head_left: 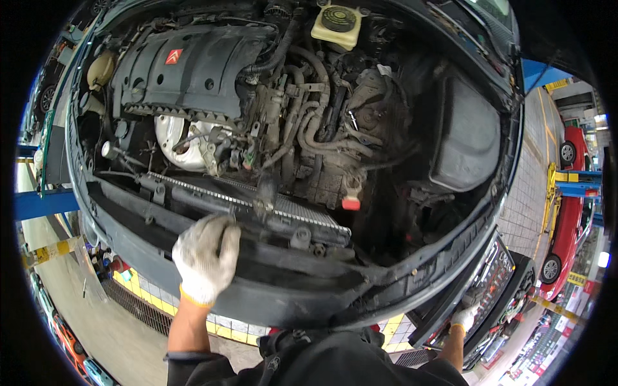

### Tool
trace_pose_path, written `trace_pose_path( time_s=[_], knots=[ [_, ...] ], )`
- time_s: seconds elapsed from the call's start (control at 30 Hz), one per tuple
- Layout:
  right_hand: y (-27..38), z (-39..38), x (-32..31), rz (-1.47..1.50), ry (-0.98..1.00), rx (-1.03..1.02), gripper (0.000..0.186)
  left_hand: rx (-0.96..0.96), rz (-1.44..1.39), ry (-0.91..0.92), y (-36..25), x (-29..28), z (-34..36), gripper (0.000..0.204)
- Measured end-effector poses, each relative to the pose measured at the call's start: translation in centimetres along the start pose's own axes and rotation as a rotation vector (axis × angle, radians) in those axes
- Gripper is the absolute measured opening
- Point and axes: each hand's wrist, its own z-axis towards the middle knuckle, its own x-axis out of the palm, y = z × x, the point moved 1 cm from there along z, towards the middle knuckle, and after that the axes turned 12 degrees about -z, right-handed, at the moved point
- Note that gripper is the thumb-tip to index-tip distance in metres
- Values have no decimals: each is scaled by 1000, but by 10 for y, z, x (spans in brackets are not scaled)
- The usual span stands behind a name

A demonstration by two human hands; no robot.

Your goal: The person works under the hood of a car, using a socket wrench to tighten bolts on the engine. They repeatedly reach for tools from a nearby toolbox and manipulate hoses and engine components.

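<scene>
In the head view, my left hand (206, 257), in a white knit glove, is over the front panel (277, 296) of an open engine bay, fingers curled and pressed together; what lies under them is hidden. Just beyond it runs the finned radiator (283, 207). My right hand (463, 318), also gloved, reaches down at lower right into an open black tool tray (489, 273) with rows of small metal tools. Its fingers are closed around or against a grey item too small to make out.
The black engine cover (187, 67), pale reservoir (336, 29), black box (467, 135) and hoses fill the bay. A red car (565, 231) stands by a yellow-and-blue lift (566, 180) at right. A blue lift arm (45, 206) and floor grate (138, 302) are at left.
</scene>
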Motion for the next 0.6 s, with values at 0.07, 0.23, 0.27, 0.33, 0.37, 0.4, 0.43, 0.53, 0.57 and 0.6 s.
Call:
trace_pose_path(
  time_s=[0.07, 0.23, 0.27, 0.33, 0.37, 0.4, 0.43, 0.53, 0.57, 0.6],
  knots=[
    [-3, -3, -22, 87, 98, -75, 100, -27, -20, 29, -1, 2, 6, 16],
    [1, 52, -89, -46, 622, -4, 103, -69, 98, 144, 11, 3, -2, 32],
    [-30, 69, -104, -160, 424, -127, 101, -106, 60, 184, 23, 1, 1, 33],
    [-24, 92, -145, -277, -168, -16, 72, -135, 50, 182, 22, 5, 1, 31],
    [1, 112, -188, -18, -331, -115, 58, -164, 70, 192, 15, 5, 5, 32],
    [38, 125, -235, 243, -487, -208, 47, -110, 136, 192, 18, 6, 2, 33],
    [89, 132, -271, 347, -707, -282, 45, -154, 112, 191, 17, 7, -2, 31],
    [247, 71, -369, 557, -756, -486, 48, -118, 49, 260, 18, 11, 17, 32],
    [294, 43, -391, 708, -687, -572, 50, -113, 59, 274, 16, 13, 21, 32],
    [328, 29, -414, 557, -731, -752, 51, -132, 64, 280, 19, 13, 20, 31]
  ],
)
